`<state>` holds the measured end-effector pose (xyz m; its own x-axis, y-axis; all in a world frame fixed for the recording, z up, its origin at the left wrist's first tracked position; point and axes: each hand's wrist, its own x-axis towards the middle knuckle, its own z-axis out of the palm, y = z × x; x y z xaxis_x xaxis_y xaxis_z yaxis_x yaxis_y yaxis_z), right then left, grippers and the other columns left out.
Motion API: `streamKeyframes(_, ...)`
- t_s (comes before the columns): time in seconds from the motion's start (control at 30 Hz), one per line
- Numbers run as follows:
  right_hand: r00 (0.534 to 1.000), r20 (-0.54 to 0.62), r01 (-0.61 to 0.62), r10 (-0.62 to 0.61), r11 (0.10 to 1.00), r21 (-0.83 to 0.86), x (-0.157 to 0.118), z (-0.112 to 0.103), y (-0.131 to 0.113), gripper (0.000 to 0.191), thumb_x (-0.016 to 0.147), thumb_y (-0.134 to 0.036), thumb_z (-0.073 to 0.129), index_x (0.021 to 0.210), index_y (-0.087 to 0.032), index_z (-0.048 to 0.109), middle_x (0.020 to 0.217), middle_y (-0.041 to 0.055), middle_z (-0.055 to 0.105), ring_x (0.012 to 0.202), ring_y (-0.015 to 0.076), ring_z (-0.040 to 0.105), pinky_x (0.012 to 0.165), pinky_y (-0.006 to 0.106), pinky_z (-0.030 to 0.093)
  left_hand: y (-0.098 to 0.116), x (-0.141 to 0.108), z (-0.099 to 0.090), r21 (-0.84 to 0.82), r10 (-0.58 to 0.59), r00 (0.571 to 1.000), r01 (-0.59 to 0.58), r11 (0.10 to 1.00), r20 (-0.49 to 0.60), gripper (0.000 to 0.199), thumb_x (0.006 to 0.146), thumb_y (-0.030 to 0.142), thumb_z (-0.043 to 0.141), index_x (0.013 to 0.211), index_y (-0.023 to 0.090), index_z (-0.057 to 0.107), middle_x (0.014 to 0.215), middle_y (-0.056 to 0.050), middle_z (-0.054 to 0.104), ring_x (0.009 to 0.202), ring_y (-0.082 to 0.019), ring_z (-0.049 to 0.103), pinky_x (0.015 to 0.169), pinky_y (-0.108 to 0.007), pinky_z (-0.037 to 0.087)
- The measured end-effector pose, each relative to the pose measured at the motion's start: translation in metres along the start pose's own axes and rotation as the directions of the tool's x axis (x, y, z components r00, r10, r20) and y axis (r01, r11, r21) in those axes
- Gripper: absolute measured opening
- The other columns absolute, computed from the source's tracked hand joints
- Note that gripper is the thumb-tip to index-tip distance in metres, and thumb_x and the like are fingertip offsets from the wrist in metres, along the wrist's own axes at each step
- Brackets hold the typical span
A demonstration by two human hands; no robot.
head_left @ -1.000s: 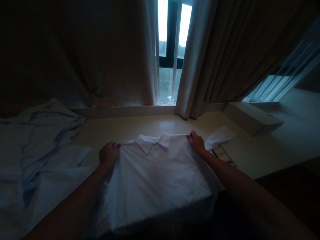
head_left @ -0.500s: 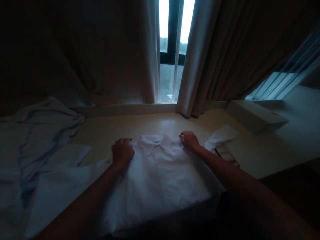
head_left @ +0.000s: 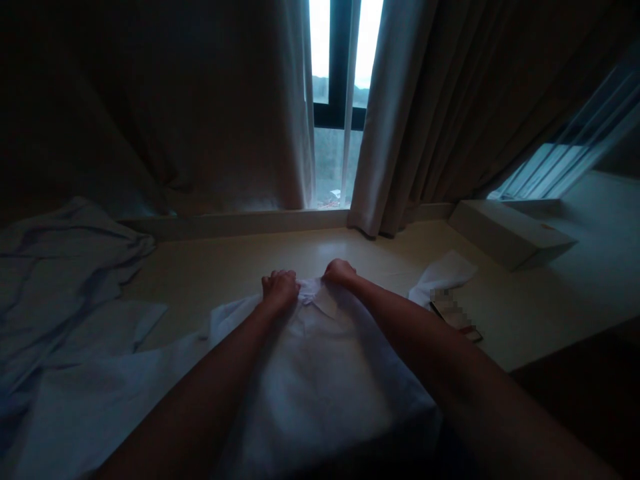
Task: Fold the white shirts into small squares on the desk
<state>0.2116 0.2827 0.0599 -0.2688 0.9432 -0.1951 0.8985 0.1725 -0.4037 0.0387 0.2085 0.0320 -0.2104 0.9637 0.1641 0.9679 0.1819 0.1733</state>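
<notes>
Lying on the counter (head_left: pixel 250 253), the shirt (head_left: pixel 325 373) is grasped at its collar (head_left: pixel 327 303) by the left hand (head_left: pixel 281 291) and the right hand (head_left: pixel 341 272); a box (head_left: pixel 513 233) is seen well apart, at the right.

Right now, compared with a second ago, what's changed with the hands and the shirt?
The left hand moved right and the right hand moved left, from the shoulders of the white shirt to its collar, which both now seem to grip. The box and curtains stayed put.
</notes>
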Motion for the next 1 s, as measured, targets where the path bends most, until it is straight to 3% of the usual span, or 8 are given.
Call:
streamKeyframes(0.17, 0.977, -0.191, 0.093, -0.097, 0.995, -0.027, -0.008, -0.005, -0.001, 0.026, 0.091, -0.038, 0.050, 0.104, -0.023, 0.067, 0.110, 0.0079, 0.069, 0.100, 0.0206, 0.063, 0.081, 0.029, 0.043, -0.008, 0.009, -0.006, -0.005, -0.081, 0.996, 0.081, 0.997, -0.042, 0.024, 0.081, 0.037, 0.053, 0.087, 0.022, 0.071, 0.098, -0.010, 0.069, 0.101, -0.028, 0.056, 0.089, -0.044, 0.037)
streamKeyframes(0.27, 0.933, -0.325, 0.143, -0.156, 0.988, -0.065, -0.009, -0.003, -0.002, 0.025, 0.094, -0.037, 0.047, 0.103, -0.021, 0.064, 0.102, 0.0089, 0.069, 0.093, 0.0205, 0.064, 0.079, 0.030, 0.043, -0.008, 0.012, -0.014, -0.013, -0.156, 0.983, 0.156, 0.988, -0.099, 0.026, 0.083, 0.036, 0.051, 0.092, 0.021, 0.070, 0.102, -0.012, 0.067, 0.103, -0.029, 0.054, 0.086, -0.043, 0.038)
streamKeyframes(0.37, 0.934, -0.321, 0.172, -0.159, 0.985, 0.012, -0.007, -0.004, 0.004, 0.026, 0.094, -0.043, 0.050, 0.099, -0.021, 0.063, 0.098, 0.0071, 0.069, 0.087, 0.0188, 0.063, 0.073, 0.027, 0.043, -0.003, 0.006, -0.022, -0.031, -0.191, 0.966, 0.188, 0.982, -0.177, 0.033, 0.084, 0.037, 0.050, 0.109, 0.022, 0.065, 0.114, -0.014, 0.061, 0.110, -0.031, 0.051, 0.086, -0.044, 0.038)
streamKeyframes(0.47, 0.916, -0.366, 0.201, -0.166, 0.978, 0.059, -0.011, -0.006, 0.024, 0.031, 0.096, -0.046, 0.047, 0.100, -0.019, 0.062, 0.099, 0.0077, 0.068, 0.088, 0.0181, 0.062, 0.074, 0.027, 0.043, 0.006, -0.020, -0.023, -0.080, -0.104, 0.949, 0.084, 0.993, -0.298, 0.038, 0.087, 0.037, 0.048, 0.120, 0.022, 0.059, 0.118, -0.014, 0.058, 0.114, -0.030, 0.049, 0.091, -0.045, 0.038)
streamKeyframes(0.57, 0.855, -0.439, 0.289, -0.276, 0.957, -0.040, -0.032, -0.003, 0.049, 0.022, 0.097, -0.031, 0.045, 0.103, -0.016, 0.061, 0.103, 0.0094, 0.066, 0.097, 0.0184, 0.058, 0.086, 0.028, 0.041, 0.019, -0.063, -0.011, -0.120, 0.117, 0.959, -0.152, 0.981, -0.258, 0.031, 0.091, 0.034, 0.044, 0.112, 0.020, 0.062, 0.112, -0.011, 0.061, 0.109, -0.026, 0.053, 0.095, -0.041, 0.040)
streamKeyframes(0.67, 0.829, -0.344, 0.405, -0.441, 0.898, -0.172, -0.067, 0.008, 0.071, 0.021, 0.095, -0.023, 0.047, 0.110, -0.016, 0.060, 0.110, 0.0103, 0.064, 0.105, 0.0189, 0.055, 0.093, 0.028, 0.039, 0.032, -0.103, 0.007, -0.132, 0.269, 0.950, -0.291, 0.948, -0.160, 0.036, 0.090, 0.034, 0.046, 0.121, 0.021, 0.058, 0.124, -0.009, 0.060, 0.116, -0.022, 0.052, 0.101, -0.035, 0.039)
streamKeyframes(0.77, 0.841, -0.187, 0.447, -0.507, 0.847, -0.287, -0.100, 0.019, 0.086, 0.027, 0.094, -0.027, 0.048, 0.118, -0.018, 0.059, 0.121, 0.0110, 0.060, 0.113, 0.0216, 0.053, 0.099, 0.033, 0.037, 0.036, -0.119, 0.020, -0.090, 0.284, 0.954, -0.292, 0.952, -0.092, 0.051, 0.091, 0.042, 0.042, 0.138, 0.021, 0.045, 0.146, -0.011, 0.045, 0.136, -0.026, 0.038, 0.112, -0.044, 0.028)
streamKeyframes(1.0, 0.941, -0.071, 0.284, -0.331, 0.887, -0.363, -0.126, 0.022, 0.108, 0.055, 0.097, -0.051, 0.037, 0.146, -0.025, 0.038, 0.155, 0.0114, 0.030, 0.143, 0.0296, 0.023, 0.113, 0.050, 0.015, 0.026, -0.090, 0.022, -0.014, 0.171, 0.980, -0.170, 0.985, 0.101, 0.069, 0.090, 0.056, 0.033, 0.150, 0.021, 0.027, 0.159, -0.011, 0.020, 0.147, -0.029, 0.014, 0.116, -0.055, 0.011)
